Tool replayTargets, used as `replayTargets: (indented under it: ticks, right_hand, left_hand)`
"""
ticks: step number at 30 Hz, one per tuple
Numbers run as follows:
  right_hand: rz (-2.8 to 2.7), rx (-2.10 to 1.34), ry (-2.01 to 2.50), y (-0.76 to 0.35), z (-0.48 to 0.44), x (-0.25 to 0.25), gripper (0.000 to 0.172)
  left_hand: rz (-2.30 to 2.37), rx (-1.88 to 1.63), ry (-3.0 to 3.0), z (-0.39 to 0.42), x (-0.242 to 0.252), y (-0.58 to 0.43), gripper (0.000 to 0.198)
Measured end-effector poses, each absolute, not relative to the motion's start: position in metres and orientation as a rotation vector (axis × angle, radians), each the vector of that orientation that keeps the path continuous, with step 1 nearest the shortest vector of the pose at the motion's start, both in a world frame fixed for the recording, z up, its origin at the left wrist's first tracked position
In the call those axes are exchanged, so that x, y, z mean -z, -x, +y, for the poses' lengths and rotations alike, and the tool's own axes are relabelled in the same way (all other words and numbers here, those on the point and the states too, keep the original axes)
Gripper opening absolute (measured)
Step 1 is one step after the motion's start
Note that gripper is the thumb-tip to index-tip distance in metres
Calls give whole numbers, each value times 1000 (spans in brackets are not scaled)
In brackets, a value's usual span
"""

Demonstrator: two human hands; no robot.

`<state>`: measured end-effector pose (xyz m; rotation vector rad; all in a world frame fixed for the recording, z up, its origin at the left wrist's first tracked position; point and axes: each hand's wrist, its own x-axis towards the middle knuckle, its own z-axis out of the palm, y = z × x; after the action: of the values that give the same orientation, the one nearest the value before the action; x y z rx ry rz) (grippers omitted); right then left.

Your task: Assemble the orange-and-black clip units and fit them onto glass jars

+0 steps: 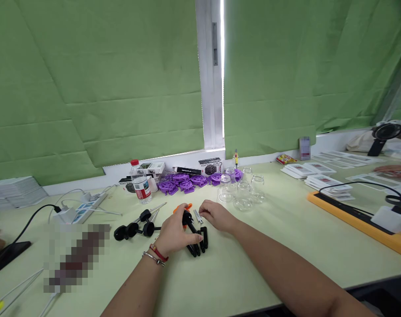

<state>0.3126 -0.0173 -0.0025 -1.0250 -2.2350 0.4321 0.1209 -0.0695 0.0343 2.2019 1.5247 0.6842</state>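
Note:
My left hand (176, 231) is curled around black plastic parts (194, 229), with the thumb across them and the other fingers mostly hidden behind. Several slim black pieces lie side by side under that thumb. Just to their right, a few silver screws (198, 216) rest on the table. My right hand (217, 215) has its fingertips pinched together at these screws; whether one is between them is hidden. An orange plastic piece (188, 207) shows behind my left fingers. Left of that hand lie black round-ended parts (132, 230) and metal screwdriver-like shafts (159, 205).
Purple plastic rings (187, 185) are piled at the back, beside clear glass cups (243, 196). A water bottle (141, 182) stands back left, near a power strip (88, 209). Toward the right are paper stacks (328, 187), an orange-edged bar (359, 224) and another person's hand (394, 169).

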Motion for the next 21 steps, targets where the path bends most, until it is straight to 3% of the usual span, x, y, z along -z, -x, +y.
replayTargets:
  ticks: [4, 12, 21]
  right_hand:
    - [-2272, -366, 690, -306, -44, -12, 13]
    - [-2384, -12, 580, -296, -46, -3, 19]
    - [-2428, 26, 534, -298, -47, -6, 18]
  left_hand:
    - [1418, -760, -2149, -69, -34, -118, 80]
    - [1301, -792, -2054, -67, -32, -117, 76]
    - [1282, -740, -2018, -68, -34, -116, 68]
